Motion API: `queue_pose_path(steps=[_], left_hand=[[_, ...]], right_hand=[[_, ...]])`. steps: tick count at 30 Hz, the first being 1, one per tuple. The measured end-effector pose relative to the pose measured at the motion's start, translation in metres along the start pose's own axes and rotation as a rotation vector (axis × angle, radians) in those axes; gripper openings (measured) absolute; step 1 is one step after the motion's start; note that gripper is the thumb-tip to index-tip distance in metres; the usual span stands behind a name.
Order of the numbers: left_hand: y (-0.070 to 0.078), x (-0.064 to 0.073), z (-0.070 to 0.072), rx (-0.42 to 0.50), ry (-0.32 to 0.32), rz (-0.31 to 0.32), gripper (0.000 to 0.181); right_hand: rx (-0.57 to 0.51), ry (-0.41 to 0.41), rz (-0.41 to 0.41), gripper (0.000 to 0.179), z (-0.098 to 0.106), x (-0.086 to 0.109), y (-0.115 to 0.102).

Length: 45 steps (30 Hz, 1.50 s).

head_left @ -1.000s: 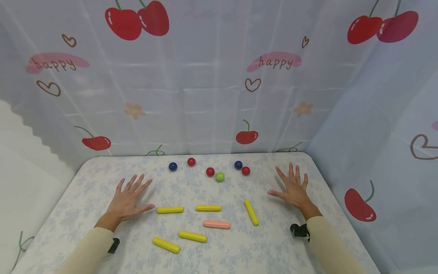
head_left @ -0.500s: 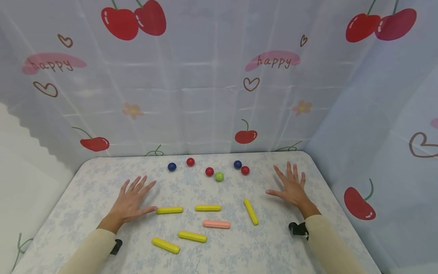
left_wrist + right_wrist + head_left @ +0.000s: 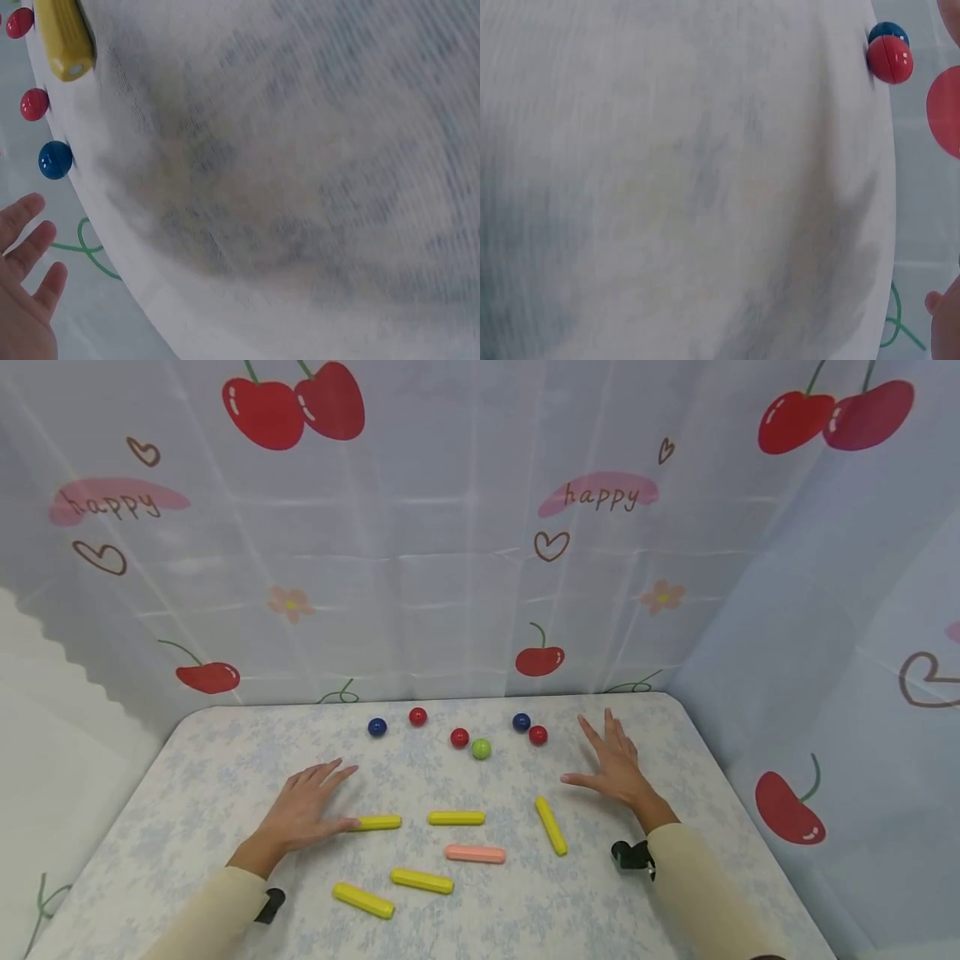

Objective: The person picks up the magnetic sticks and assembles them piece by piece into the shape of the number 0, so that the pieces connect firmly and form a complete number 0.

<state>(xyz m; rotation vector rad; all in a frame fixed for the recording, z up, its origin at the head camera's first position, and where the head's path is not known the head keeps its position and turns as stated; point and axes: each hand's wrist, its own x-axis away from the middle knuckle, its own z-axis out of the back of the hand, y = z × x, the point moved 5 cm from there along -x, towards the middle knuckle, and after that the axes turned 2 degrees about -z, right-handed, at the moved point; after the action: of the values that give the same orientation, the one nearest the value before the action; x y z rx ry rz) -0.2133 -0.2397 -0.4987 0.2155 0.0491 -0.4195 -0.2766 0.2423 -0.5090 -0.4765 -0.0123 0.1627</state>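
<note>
Where the counter (image 3: 480,935) lies nearer than both palms, two yellow sticks (image 3: 422,881) rest right of the left wrist, with a pink stick (image 3: 475,854) just beyond, between the hands. A slanted stick (image 3: 551,825) lies left of the right wrist. The left hand (image 3: 303,810) is spread, its thumb overlapping one end of a yellow stick (image 3: 381,822); whether they touch, I cannot tell. Another yellow stick (image 3: 456,817) lies between the hands. The right hand (image 3: 615,772) is also spread, fingers extended. Beyond the thumbs, between the hands, sit a green ball (image 3: 482,749), three red balls (image 3: 537,735) and two blue balls (image 3: 377,727). Past all fingertips hangs a cherry-printed curtain (image 3: 465,577).
</note>
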Motion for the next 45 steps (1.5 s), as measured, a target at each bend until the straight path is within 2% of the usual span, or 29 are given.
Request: queue_pose_path(steps=[6, 14, 23, 31, 37, 45], left_hand=[[0.006, -0.001, -0.001, 0.114, 0.000, 0.025, 0.085], [0.014, -0.002, -0.009, 0.207, -0.040, 0.053, 0.080], [0.025, -0.003, -0.014, 0.222, -0.031, 0.001, 0.060], [0.026, -0.006, -0.016, 0.262, -0.048, 0.011, 0.055], [0.026, -0.008, -0.021, 0.293, -0.065, 0.022, 0.051], [0.025, -0.009, -0.026, 0.356, -0.109, 0.058, 0.046]], right_hand=[[-0.021, -0.017, 0.005, 0.110, -0.003, -0.009, -0.025], [-0.068, -0.049, 0.047, 0.104, -0.007, -0.021, -0.055], [-0.142, -0.146, 0.124, 0.095, -0.021, -0.032, -0.085], [-0.201, -0.198, 0.189, 0.088, -0.035, -0.040, -0.104], [-0.272, -0.240, 0.162, 0.083, -0.050, -0.049, -0.109], [-0.275, -0.242, 0.120, 0.076, -0.062, -0.061, -0.118]])
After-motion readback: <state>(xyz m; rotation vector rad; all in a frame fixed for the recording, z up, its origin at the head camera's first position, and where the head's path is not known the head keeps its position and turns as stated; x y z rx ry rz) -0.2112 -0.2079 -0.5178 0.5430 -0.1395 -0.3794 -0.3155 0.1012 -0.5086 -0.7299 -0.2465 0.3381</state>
